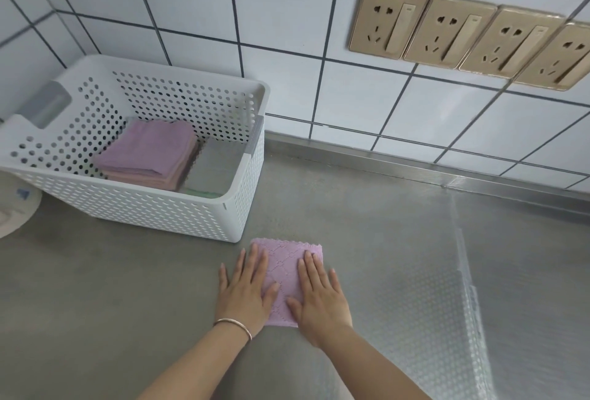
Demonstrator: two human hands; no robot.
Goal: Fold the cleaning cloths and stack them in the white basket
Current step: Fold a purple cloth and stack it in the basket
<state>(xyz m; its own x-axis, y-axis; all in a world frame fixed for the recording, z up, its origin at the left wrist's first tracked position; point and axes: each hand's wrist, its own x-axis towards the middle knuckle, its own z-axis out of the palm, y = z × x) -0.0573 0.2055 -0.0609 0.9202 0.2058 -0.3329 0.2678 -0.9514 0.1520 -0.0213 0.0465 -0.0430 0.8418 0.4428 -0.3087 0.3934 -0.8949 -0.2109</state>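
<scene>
Both flat, open hands, the left hand (247,288) and right hand (319,292), press the folded purple cloth (285,267) smooth on the bench (111,288); next it needs lifting into the white basket (134,211).

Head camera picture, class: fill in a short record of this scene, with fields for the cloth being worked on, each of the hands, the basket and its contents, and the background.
cloth in work: purple cloth, folded, lying flat on the grey counter
left hand: flat, fingers straight, pressing the cloth's left side
right hand: flat, pressing the cloth's right side
basket: white basket, perforated, behind and left of the cloth
basket contents: stack of folded cloths, purple on top
background: tiled wall with gold sockets
</scene>
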